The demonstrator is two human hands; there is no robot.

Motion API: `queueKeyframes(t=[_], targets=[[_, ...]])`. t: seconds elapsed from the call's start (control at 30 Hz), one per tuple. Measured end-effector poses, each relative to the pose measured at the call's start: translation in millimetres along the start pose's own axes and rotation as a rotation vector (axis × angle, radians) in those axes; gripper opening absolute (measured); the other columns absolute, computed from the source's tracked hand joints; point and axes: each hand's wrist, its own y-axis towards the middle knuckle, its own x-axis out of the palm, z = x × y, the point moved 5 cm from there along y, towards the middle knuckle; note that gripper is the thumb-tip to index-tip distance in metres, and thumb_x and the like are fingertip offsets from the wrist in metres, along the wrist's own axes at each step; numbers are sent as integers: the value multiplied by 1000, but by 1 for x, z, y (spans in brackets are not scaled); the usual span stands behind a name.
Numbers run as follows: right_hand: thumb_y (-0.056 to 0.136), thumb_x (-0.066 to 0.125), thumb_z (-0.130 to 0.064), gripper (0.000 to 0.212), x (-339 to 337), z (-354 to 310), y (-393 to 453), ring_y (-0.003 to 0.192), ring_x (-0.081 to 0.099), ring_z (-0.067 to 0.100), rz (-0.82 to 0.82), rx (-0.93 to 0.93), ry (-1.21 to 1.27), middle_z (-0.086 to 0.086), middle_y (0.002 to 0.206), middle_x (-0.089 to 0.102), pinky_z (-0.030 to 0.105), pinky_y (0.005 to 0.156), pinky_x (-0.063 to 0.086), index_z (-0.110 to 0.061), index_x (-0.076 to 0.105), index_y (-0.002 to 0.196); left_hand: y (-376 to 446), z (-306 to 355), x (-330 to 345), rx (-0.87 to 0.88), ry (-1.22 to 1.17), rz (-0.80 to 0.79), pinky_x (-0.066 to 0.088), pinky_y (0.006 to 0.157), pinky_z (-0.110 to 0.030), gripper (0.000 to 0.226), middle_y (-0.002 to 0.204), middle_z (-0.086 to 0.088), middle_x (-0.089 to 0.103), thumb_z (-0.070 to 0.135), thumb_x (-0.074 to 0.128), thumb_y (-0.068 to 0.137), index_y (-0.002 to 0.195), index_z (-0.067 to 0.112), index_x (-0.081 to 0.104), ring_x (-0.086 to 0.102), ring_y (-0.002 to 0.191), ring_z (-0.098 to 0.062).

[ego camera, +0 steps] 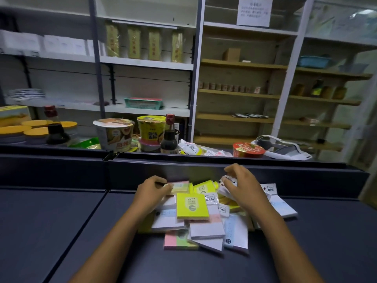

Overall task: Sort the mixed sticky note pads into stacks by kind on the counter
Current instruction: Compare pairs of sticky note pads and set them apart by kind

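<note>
Two bare forearms reach in from the bottom edge across the dark counter (61, 231) toward a jumbled heap of sticky note pads. At the heap's near edge lies a pink-and-green striped pad (179, 241), with a white pad (206, 230) overlapping just beside it. Farther in, a yellow pad printed 2207 (192, 205) sits on top, square to the viewer. No sorted stacks show yet.

The left hand (152, 192) is at the heap's far left, fingers curled round the edge of a pale pink-and-yellow pad (180, 186) whose long axis runs left to right, away from the thumb. The right hand (241, 185) arches over the far right, fingertips pinching a white wrapped pad (227, 180). Bare counter lies on both sides, the wider stretch on the left, so the left hand's pad probably has the clearer way out.
</note>
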Motion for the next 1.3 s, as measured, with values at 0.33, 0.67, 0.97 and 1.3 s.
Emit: queueKeyframes(t=[0.33,0.67,0.97,1.3], targets=[[94,62,-26,15,-2,-16,-5,99,58,5,52,-71,161,-9,107,61,27,87,50,-25,59,110,-12,17,-21,157,-321,169,60,66,-32,21,92,3,75,14,78,82,98,27,72,72,86,-12],[82,77,-38,26,5,-30,-25,98,55,2,-257,-84,208,-15,96,63,20,82,46,-38,65,105,-24,37,-57,302,-682,218,61,67,-30,30,112,0,64,4,71,85,112,16,65,73,92,-18],[56,79,-71,86,23,-39,-34,127,23,3,-515,-205,-27,-27,125,36,29,110,27,-49,49,134,-25,39,-60,341,-684,222,62,68,-32,29,115,2,65,3,72,84,109,17,64,74,93,-19],[55,88,-58,77,21,-51,-35,117,38,4,-400,-256,31,-25,119,42,26,96,41,-44,44,116,-22,35,-61,320,-703,234,61,68,-29,29,112,2,65,3,71,85,109,14,60,73,91,-17]])
